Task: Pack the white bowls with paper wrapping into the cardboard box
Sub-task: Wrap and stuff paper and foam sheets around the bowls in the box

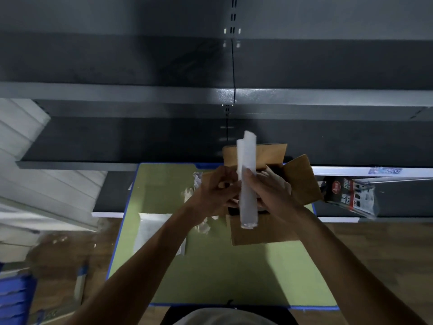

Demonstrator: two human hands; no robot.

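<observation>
Head-worn view, steeply down, table (210, 277) close

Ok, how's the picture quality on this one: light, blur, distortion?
Head view: dim overall, the dark shelves almost featureless; the white paper, gripped by the left hand and right hand, is brightest and soft-edged; blur is heaviest at the sides, smearing the printed packet on the right and the blue crate lower left; the wide lens stretches the forearms.

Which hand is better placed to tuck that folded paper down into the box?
Probably the right hand: it grips the folded paper directly over the open cardboard box; the left hand sits toward the box's left edge.
</observation>
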